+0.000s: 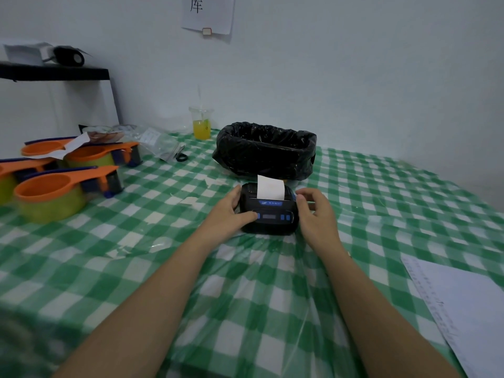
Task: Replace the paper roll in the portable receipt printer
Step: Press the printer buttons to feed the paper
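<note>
Printer (pixel 268 211) sits at frame centre on the desk (pixel 245 296), its long axis running left-right across the frame, paper slot on the far side. A strip of paper (pixel 270 187) stands up out of the slot, so a roll looks to be loaded and the lid looks shut.

Your hands flank it. Left hand (pixel 231 211) is against the printer's left end, thumb lying across the front panel near the left blue button, other fingers wrapped around the far left corner. It is grasping the printer. Right hand (pixel 313 211) is at the right end, fingers (pixel 301 199) curled and touching the upper right corner; it looks like a loose hold on the body, though I cannot tell how firm. Both hands are equally near; neither has to reach.

My read: whatever you do next, lid release or feed button, is directly under your fingers. The left thumb is closest to the panel buttons. The paper strip lies just beyond and between the two hands.

Containers: bin (pixel 266 151) lined with a black bag, just behind the printer in the centre; nothing visible inside. Cup (pixel 201 122) in the upper centre holds a little yellow drink. At frame left, tape dispensers (pixel 54 192) with orange tops hold yellowish rolls. A sheet (pixel 469 317) lies at lower right.
</note>
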Motion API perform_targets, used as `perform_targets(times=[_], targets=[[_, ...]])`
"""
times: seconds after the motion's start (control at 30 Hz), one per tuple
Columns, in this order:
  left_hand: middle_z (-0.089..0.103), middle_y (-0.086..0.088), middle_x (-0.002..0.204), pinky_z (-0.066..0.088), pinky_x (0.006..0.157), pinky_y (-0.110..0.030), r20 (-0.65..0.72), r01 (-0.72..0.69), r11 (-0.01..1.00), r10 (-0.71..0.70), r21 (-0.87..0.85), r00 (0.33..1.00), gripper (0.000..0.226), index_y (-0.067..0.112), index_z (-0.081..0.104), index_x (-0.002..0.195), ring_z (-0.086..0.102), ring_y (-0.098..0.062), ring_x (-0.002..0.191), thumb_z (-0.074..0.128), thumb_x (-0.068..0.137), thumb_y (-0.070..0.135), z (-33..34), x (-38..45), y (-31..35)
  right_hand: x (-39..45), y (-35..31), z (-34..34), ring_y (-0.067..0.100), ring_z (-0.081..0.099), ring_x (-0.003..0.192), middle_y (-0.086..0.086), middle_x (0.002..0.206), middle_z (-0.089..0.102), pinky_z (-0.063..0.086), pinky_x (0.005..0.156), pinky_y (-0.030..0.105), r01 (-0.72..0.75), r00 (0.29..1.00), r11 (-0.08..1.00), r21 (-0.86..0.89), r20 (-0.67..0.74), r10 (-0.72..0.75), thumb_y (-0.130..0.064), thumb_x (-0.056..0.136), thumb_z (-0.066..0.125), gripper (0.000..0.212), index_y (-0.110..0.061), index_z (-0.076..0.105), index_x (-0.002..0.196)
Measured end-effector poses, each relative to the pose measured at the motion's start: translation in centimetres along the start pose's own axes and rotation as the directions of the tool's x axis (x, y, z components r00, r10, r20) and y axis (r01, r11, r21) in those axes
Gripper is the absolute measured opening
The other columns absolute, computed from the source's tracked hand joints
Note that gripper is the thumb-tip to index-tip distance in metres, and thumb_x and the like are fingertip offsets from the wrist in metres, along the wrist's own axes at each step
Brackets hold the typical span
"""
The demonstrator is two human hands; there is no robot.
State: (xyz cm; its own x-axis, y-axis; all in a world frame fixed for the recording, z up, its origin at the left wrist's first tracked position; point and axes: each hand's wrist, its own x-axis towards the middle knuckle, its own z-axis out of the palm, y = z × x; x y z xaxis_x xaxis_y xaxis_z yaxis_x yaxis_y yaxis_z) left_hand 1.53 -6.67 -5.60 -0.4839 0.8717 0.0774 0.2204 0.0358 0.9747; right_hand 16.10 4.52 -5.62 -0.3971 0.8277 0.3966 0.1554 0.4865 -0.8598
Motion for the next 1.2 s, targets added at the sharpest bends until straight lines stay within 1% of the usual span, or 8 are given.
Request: perform_targets(times=[0.13, 0.27, 0.37, 0.47, 0.53, 0.63, 0.83, 1.2], targets=[[0.020, -0.002, 0.157, 0.027, 0.106, -0.023, -0.003, 0.000, 1.000, 0.000, -0.007, 1.000, 0.086, 0.013, 0.011, 0.149, 0.024, -0.013, 0.142, 0.064, 0.082, 0.006, 0.05, 0.01, 0.04, -0.01, 0.09, -0.05, 0.006, 0.054, 0.086, 0.000, 0.105, 0.060, 0.042, 0.063, 0.016, -0.015, 1.000, 1.000, -0.002, 0.003, 0.015, -0.024, 0.096, 0.045, 0.010, -0.024, 0.055, 0.098], [0.019, -0.002, 0.157, 0.030, 0.106, -0.026, -0.006, 0.016, 0.999, -0.016, -0.035, 1.000, 0.087, 0.015, 0.009, 0.149, 0.025, -0.014, 0.143, 0.064, 0.082, 0.006, 0.03, -0.03, 0.10, -0.02, 0.13, -0.02, 0.009, 0.055, 0.087, 0.001, 0.105, 0.060, 0.042, 0.063, 0.016, -0.016, 1.000, 1.000, -0.015, 0.002, 0.016, -0.024, 0.095, 0.046, 0.010, -0.024, 0.055, 0.097], [0.021, -0.002, 0.157, 0.031, 0.103, -0.025, -0.007, 0.020, 0.999, -0.020, -0.045, 1.000, 0.088, 0.016, 0.008, 0.149, 0.027, -0.014, 0.142, 0.064, 0.082, 0.006, 0.08, -0.06, 0.14, -0.05, 0.17, -0.08, 0.010, 0.054, 0.088, 0.001, 0.106, 0.060, 0.042, 0.066, 0.016, -0.015, 1.000, 0.999, -0.033, -0.006, 0.015, -0.024, 0.095, 0.046, 0.010, -0.024, 0.055, 0.097], [0.021, -0.002, 0.157, 0.031, 0.109, -0.029, -0.011, 0.019, 0.999, -0.020, -0.038, 1.000, 0.089, 0.017, 0.008, 0.149, 0.028, -0.015, 0.142, 0.065, 0.081, 0.007, 0.03, -0.07, 0.10, -0.06, 0.10, -0.10, 0.007, 0.053, 0.086, 0.001, 0.107, 0.059, 0.041, 0.063, 0.014, -0.019, 1.000, 0.999, -0.032, -0.001, 0.019, -0.023, 0.095, 0.045, 0.010, -0.024, 0.055, 0.098], [0.022, -0.002, 0.157, 0.031, 0.112, -0.032, -0.014, 0.021, 0.999, -0.022, -0.040, 1.000, 0.088, 0.017, 0.008, 0.149, 0.028, -0.015, 0.142, 0.065, 0.081, 0.007, 0.01, -0.06, 0.07, -0.05, 0.15, -0.05, 0.008, 0.054, 0.086, 0.002, 0.107, 0.059, 0.040, 0.063, 0.014, -0.016, 1.000, 0.999, -0.028, -0.003, 0.016, -0.024, 0.095, 0.046, 0.010, -0.024, 0.055, 0.098], [0.022, -0.001, 0.157, 0.032, 0.108, -0.029, -0.014, 0.017, 0.999, -0.018, -0.041, 1.000, 0.088, 0.017, 0.008, 0.149, 0.028, -0.014, 0.141, 0.064, 0.082, 0.006, 0.09, -0.10, 0.15, -0.01, 0.24, -0.06, 0.011, 0.054, 0.088, 0.002, 0.108, 0.060, 0.042, 0.065, 0.016, -0.016, 1.000, 0.999, -0.035, -0.007, 0.016, -0.024, 0.095, 0.046, 0.010, -0.024, 0.055, 0.098], [0.022, 0.000, 0.157, 0.031, 0.113, -0.036, -0.008, 0.023, 0.999, -0.023, -0.028, 1.000, 0.089, 0.020, 0.008, 0.149, 0.028, -0.015, 0.141, 0.065, 0.082, 0.009, -0.01, -0.09, 0.07, 0.02, 0.19, -0.12, 0.010, 0.054, 0.088, 0.001, 0.108, 0.059, 0.041, 0.065, 0.015, -0.019, 1.000, 0.999, -0.036, -0.005, 0.019, -0.024, 0.095, 0.045, 0.010, -0.024, 0.055, 0.098], [0.024, -0.001, 0.156, 0.032, 0.111, -0.034, -0.010, 0.027, 0.999, -0.027, -0.037, 1.000, 0.089, 0.020, 0.008, 0.149, 0.030, -0.015, 0.140, 0.065, 0.081, 0.009, -0.08, -0.11, -0.02, 0.06, 0.21, -0.11, 0.013, 0.055, 0.091, 0.000, 0.106, 0.059, 0.042, 0.068, 0.017, -0.013, 1.000, 0.999, -0.046, -0.010, 0.013, -0.024, 0.095, 0.046, 0.009, -0.025, 0.055, 0.097]])
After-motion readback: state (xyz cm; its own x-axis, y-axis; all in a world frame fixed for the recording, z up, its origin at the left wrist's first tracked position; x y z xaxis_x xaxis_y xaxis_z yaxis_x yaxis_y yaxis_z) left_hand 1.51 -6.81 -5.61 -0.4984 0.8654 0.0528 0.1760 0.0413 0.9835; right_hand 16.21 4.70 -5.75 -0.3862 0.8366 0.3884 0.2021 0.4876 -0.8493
